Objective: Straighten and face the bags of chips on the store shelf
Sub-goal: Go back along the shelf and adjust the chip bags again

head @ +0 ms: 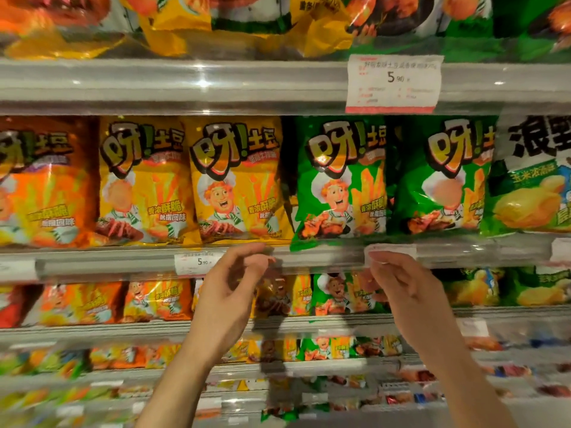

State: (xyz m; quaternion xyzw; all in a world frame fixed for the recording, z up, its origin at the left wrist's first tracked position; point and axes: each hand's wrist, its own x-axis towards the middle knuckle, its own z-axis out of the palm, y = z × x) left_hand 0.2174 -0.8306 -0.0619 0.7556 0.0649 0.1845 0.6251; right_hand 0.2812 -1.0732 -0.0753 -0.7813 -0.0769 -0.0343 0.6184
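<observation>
Both hands are empty, fingers loosely curled. The tilted green bag [340,180] stands upright just above, between left hand [234,282] and right hand [404,282], about equally near.

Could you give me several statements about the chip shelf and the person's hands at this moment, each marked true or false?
1. Both hands are raised in front of the shelf rail, below the middle row of bags. True.
2. The left hand grips a yellow bag. False: its fingers are loosely curled and hold nothing.
3. The left green bag sits tilted, its lower corner hanging over the shelf edge. True.
4. The right hand is pulling a green bag off the shelf. False: it holds no bag; its fingertips are near the rail.
5. The two yellow bags stand to the right of the green ones. False: they stand to the left.
</observation>
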